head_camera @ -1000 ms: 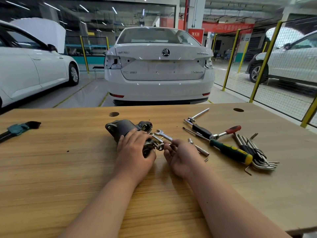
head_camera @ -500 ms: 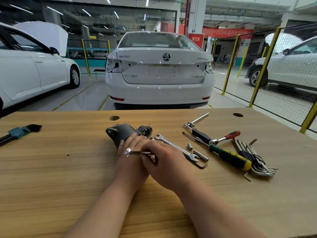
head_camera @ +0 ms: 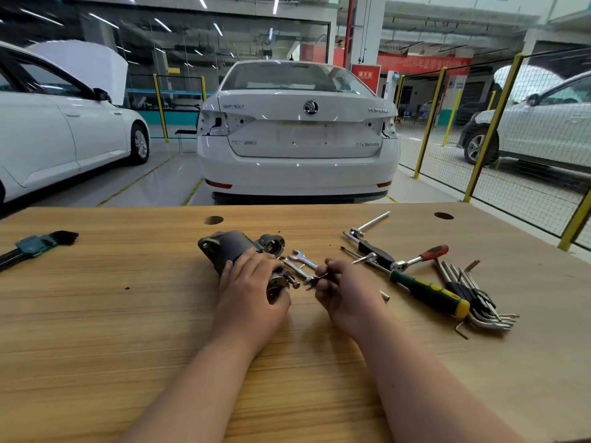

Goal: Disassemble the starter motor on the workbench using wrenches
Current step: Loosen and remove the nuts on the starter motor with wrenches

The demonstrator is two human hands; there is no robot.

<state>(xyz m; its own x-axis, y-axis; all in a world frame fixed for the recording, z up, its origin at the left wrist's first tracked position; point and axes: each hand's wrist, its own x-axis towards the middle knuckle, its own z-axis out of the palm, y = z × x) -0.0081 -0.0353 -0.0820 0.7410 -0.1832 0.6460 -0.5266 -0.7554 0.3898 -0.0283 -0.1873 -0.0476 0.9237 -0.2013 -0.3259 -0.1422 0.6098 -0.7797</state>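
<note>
Wooden workbench (head_camera: pixel 96 314): left hand (head_camera: pixel 252 292) clasps dark grey cylindrical starter motor (head_camera: pixel 236 247); right hand (head_camera: pixel 345 289), just beside it, pinches slim silver wrench (head_camera: pixel 299 270)

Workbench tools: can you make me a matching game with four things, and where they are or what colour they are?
Things:
1. starter motor
2. screwdriver
3. ratchet
4. hex key holder

Clues:
A. red handle
B. far left of the workbench
C. green and yellow handle
D. under the left hand

Pairs: 1-D, 2-C, 3-A, 4-B
</note>
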